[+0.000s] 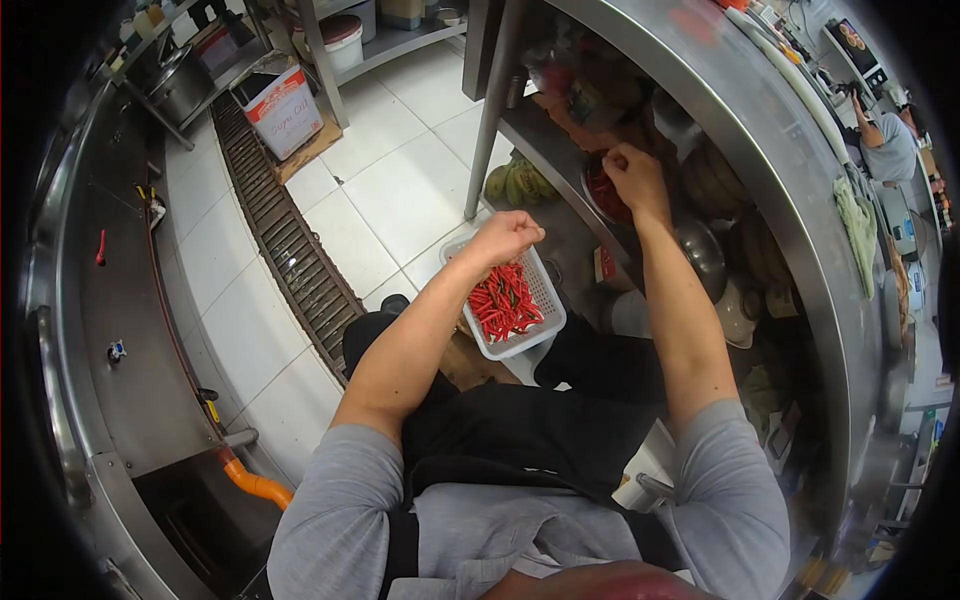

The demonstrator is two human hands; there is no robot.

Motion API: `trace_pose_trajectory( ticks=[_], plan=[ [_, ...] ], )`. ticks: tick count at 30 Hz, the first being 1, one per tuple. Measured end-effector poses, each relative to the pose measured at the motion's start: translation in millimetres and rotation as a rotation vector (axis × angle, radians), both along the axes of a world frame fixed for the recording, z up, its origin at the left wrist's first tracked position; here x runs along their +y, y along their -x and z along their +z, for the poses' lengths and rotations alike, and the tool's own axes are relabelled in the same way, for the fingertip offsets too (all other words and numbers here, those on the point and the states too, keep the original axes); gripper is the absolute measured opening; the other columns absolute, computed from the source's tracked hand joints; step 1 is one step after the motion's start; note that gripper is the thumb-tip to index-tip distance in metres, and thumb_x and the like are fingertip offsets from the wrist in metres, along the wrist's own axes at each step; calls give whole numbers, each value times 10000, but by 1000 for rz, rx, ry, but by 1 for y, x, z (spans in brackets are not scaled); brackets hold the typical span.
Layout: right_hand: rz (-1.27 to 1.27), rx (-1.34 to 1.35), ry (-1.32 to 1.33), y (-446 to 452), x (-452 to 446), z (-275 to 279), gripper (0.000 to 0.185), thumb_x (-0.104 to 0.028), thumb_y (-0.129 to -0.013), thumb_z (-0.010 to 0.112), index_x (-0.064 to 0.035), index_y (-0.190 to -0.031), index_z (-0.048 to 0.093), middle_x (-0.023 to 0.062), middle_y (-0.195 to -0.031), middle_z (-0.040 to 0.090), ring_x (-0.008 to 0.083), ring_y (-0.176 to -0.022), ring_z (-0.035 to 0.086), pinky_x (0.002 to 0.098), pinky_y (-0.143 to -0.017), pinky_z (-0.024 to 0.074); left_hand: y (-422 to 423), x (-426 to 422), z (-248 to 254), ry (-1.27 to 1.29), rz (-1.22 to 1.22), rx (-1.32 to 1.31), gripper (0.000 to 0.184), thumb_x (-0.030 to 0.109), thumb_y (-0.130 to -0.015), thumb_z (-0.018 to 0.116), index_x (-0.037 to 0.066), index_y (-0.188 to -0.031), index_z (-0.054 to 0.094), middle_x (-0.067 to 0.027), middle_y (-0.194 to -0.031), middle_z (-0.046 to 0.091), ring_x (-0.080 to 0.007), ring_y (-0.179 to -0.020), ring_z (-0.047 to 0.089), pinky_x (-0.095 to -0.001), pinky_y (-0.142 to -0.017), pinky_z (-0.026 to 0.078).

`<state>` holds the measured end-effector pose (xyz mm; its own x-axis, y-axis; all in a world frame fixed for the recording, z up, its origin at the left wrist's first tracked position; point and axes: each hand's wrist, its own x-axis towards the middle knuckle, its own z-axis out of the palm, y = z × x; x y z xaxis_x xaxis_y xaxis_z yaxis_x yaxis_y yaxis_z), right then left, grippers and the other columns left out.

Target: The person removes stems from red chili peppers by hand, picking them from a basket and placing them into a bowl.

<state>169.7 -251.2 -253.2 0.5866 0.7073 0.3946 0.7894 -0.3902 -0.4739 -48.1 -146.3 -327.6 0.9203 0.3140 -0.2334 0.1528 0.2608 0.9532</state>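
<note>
A white plastic basket point(553, 318) of red chillies point(503, 305) sits low in front of my knees. Just above its far edge is my left hand point(506, 240), fingers curled together in a pinch; whatever lies between the fingertips is too small to make out. My right hand point(637, 182) reaches to the lower shelf on the right, over a bowl point(603, 196) with more red chillies in it. Its fingers are also drawn together, and I cannot see clearly what they hold.
Green bananas point(520, 182) lie beyond the basket, beside a table leg point(492, 130). The steel counter point(790, 190) overhangs my right arm. A metal bowl point(700, 258) is near my right forearm. On the left run a floor drain grate point(285, 230) and a cardboard box point(285, 112).
</note>
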Motion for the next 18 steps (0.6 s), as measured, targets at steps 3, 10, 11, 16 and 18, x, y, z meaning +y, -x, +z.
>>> trace_pose_trajectory(
  ticks=[3,10,11,16,18],
  plan=[
    [-29,451,-88,-1,-27,13,145,-145,-841,628,-19,-912,645,106,-741,670,172,-569,631,285,-478,450,-1,-3,-1,-5,6,-7,133,151,-883,610,33,-838,569,32,-608,456,-58,-485,384,-216,-430,291],
    [118,837,-379,64,-77,14,129,-136,-872,608,-28,-943,621,77,-788,671,97,-514,587,197,-412,365,6,-26,15,246,-75,-151,184,206,-899,603,40,-976,597,36,-662,473,-39,-487,398,-182,-409,291],
    [131,841,-338,82,-82,8,126,-136,-874,604,-28,-935,623,72,-789,672,95,-526,594,196,-415,373,7,-31,10,264,-128,-205,236,244,-915,588,51,-1050,591,42,-676,469,-30,-496,399,-174,-414,290],
    [162,885,-214,116,-88,-46,107,-114,-873,602,-18,-905,638,51,-780,674,86,-569,617,202,-430,397,9,-46,-7,179,-106,-255,186,254,-929,576,70,-949,559,33,-606,488,-46,-473,421,-208,-411,282],
    [132,884,-104,120,-93,-61,124,-102,-867,614,9,-906,652,48,-751,668,97,-558,612,221,-446,422,6,-47,-22,29,-17,-135,167,198,-923,589,43,-867,565,17,-577,499,-66,-454,435,-231,-417,334]
  ],
)
